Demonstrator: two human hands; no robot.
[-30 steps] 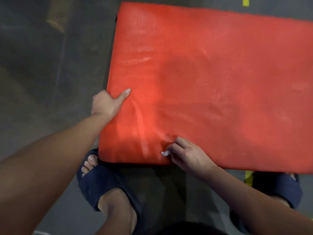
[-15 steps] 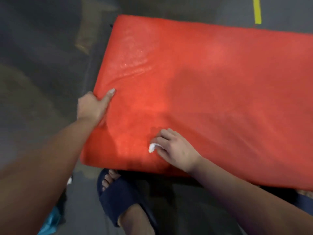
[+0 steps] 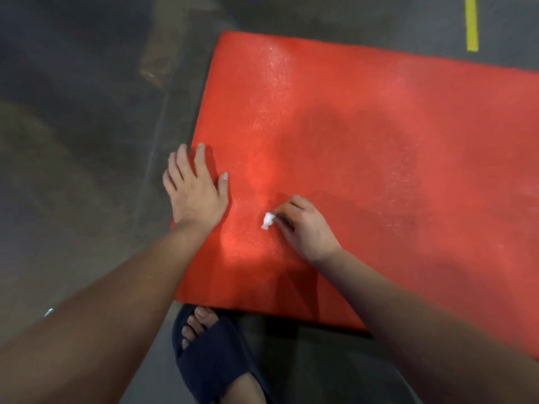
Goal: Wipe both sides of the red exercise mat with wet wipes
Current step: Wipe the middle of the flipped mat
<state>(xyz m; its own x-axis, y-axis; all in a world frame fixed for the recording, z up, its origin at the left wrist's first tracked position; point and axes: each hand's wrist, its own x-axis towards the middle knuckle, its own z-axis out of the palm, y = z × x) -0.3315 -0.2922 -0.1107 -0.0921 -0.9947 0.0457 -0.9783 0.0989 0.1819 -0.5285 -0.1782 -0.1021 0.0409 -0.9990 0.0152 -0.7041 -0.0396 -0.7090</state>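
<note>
The red exercise mat [image 3: 379,147] lies flat on the dark floor and fills the right and middle of the view; its surface glistens wet in patches. My left hand [image 3: 195,191] lies flat with straight fingers across the mat's left edge, the thumb on the mat. My right hand [image 3: 303,225] has curled fingers that pinch a small crumpled white wet wipe [image 3: 267,220] against the mat, near its front left part.
A foot in a dark blue slipper [image 3: 215,357] stands just in front of the mat's near edge. A yellow floor line [image 3: 471,24] runs beyond the mat's far edge. Something small and light blue [image 3: 49,312] peeks out by my left forearm.
My left hand let go of the mat's left edge and now lies flat on it. The mat has come down flat on the floor. My right hand still holds the wipe.
</note>
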